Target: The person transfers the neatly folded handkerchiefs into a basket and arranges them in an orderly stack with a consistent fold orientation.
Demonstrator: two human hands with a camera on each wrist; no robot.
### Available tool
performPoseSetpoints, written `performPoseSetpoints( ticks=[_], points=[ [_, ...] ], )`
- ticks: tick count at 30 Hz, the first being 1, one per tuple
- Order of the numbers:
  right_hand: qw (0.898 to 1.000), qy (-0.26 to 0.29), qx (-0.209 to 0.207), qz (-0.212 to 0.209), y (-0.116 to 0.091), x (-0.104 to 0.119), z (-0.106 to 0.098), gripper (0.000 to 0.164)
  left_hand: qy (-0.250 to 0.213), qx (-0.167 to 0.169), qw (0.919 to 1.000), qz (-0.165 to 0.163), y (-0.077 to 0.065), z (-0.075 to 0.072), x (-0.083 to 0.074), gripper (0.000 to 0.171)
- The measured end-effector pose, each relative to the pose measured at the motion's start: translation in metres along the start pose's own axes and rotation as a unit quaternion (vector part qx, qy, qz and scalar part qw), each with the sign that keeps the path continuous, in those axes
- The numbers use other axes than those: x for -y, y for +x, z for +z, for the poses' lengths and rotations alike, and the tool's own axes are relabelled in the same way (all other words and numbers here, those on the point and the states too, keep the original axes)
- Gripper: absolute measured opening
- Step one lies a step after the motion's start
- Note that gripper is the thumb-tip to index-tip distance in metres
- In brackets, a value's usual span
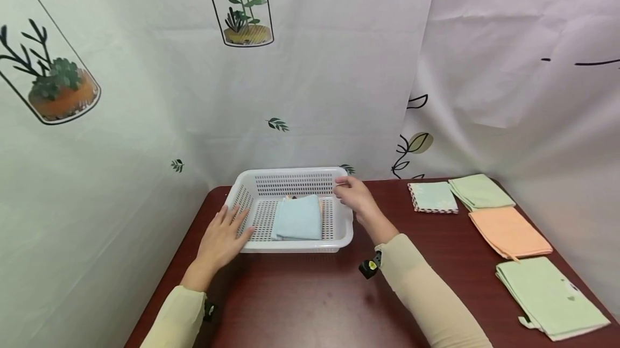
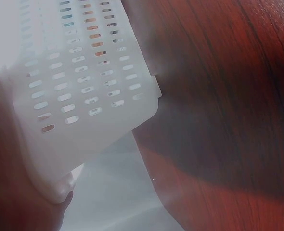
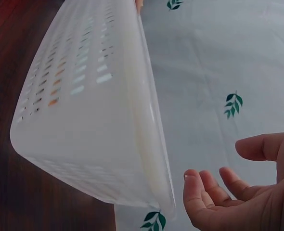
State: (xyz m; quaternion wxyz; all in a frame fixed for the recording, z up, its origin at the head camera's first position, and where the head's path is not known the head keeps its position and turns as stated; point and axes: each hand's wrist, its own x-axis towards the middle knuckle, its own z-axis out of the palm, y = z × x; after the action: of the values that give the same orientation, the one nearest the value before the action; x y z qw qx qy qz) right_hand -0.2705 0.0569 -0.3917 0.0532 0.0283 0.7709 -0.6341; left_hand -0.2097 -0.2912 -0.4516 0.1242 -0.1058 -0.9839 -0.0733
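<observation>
A white plastic basket with slotted walls stands on the table near the back wall. Inside lies a folded light blue cloth, with a bit of orange showing at its edge. My left hand rests on the basket's left rim, fingers spread and fairly straight; the left wrist view shows it dark and blurred beside the basket wall. Over by the right rim is my right hand. In the right wrist view that hand has loosely bent fingers, holds nothing and appears apart from the rim.
Along the table's right side lie a pale cloth with a checkered edge, a light green cloth, an orange cloth and a larger green cloth, all folded flat. A printed curtain hangs behind the dark red table.
</observation>
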Motion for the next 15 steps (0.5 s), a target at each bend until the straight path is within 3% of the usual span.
performPoseSetpoints(
  ticks=[15],
  points=[
    [1.000,0.004,-0.002,-0.003,-0.002,-0.001,-0.013,0.048,-0.002,-0.003,1.0000,0.001,0.000,0.000,0.001,0.065]
  ],
)
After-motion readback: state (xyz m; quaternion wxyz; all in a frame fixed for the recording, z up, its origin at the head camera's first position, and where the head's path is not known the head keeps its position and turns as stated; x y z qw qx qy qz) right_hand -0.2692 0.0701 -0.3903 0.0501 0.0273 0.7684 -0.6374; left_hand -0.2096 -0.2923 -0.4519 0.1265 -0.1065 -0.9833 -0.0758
